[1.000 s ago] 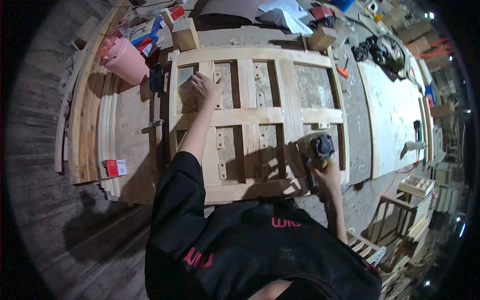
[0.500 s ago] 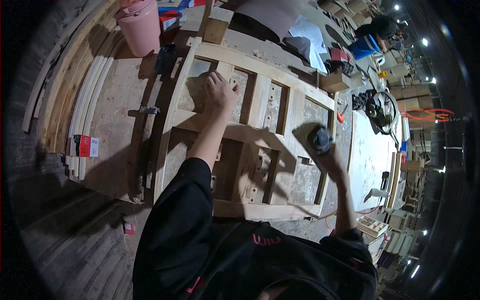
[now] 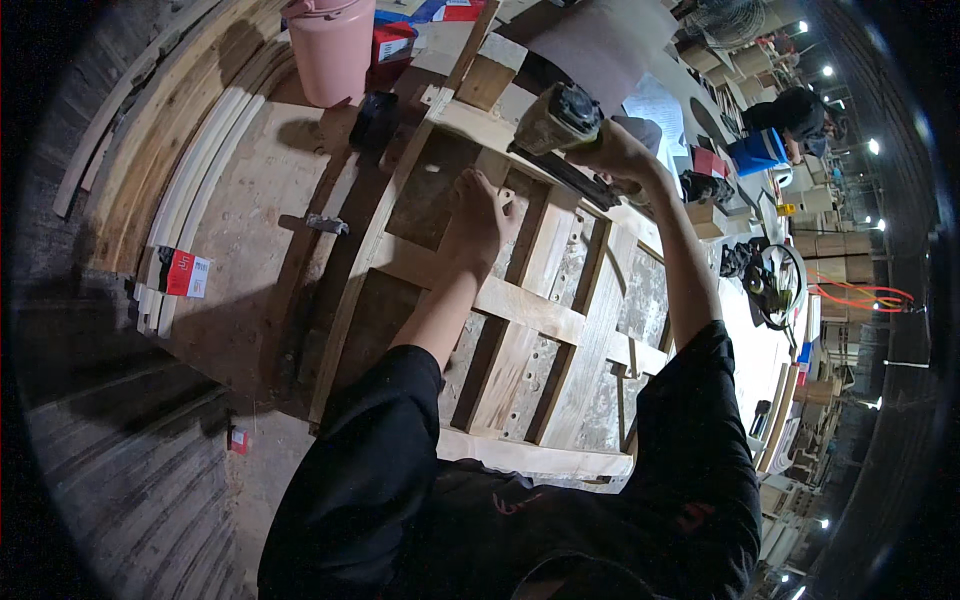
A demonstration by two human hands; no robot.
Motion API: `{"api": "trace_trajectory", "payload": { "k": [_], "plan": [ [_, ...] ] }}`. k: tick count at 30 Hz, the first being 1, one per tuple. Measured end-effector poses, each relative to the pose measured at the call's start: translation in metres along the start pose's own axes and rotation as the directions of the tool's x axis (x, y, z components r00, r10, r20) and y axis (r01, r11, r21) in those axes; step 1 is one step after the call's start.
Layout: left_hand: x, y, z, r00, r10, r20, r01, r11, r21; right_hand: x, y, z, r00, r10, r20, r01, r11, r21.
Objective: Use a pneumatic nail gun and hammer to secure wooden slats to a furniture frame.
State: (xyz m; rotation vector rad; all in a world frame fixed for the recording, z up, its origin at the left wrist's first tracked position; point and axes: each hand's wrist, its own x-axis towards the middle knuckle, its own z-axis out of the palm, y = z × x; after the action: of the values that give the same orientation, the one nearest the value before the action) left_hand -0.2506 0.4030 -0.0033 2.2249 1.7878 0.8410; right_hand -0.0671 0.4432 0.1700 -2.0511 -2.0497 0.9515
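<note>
A slatted wooden frame [image 3: 530, 310] lies flat on the worktable before me. My left hand [image 3: 478, 215] is closed over a short wooden slat [image 3: 490, 163] in its upper left part, fingers curled along the wood. My right hand [image 3: 618, 155] grips a nail gun [image 3: 557, 125] by its handle. The gun is held over the frame's far rail, its long dark magazine slanting down to the right. Whether its nose touches the wood, I cannot tell.
A pink bucket [image 3: 333, 55] stands at the far left, near long stacked boards [image 3: 215, 170]. A wood block [image 3: 490, 80] sits by the frame's far corner. At the far right are a blue container [image 3: 757, 152] and another person [image 3: 795, 115]. An orange hose [image 3: 865, 295] hangs farther right.
My right hand has carried the nail gun from the frame's right side up and left to the far rail. My left hand stays at the slat; the view has shifted slightly.
</note>
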Motion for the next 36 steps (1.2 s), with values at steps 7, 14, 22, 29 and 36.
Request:
{"api": "trace_trajectory", "payload": {
  "k": [7,14,22,29,36],
  "plan": [
    [-0.002,-0.003,-0.001,1.000,0.013,-0.026,-0.011,0.998,0.057,0.015,-0.027,0.008,0.999,-0.032,0.009,0.031,0.998,0.047],
    [-0.003,0.000,-0.003,0.999,0.025,-0.047,-0.024,1.000,0.018,0.019,-0.021,0.015,1.000,0.022,0.008,-0.023,0.996,0.084],
    [-0.002,-0.005,0.006,0.998,0.005,-0.056,0.002,0.993,0.117,0.021,-0.026,0.018,0.998,0.058,0.000,-0.058,0.998,-0.036],
    [-0.005,-0.002,-0.002,0.996,0.032,-0.086,-0.026,0.997,0.069,0.020,0.010,0.017,0.998,-0.056,0.002,0.056,0.998,0.003],
    [-0.003,-0.005,-0.002,0.994,0.067,-0.091,-0.062,0.996,0.057,0.011,0.001,0.015,0.999,-0.029,-0.019,0.028,0.999,-0.037]
  ]
}}
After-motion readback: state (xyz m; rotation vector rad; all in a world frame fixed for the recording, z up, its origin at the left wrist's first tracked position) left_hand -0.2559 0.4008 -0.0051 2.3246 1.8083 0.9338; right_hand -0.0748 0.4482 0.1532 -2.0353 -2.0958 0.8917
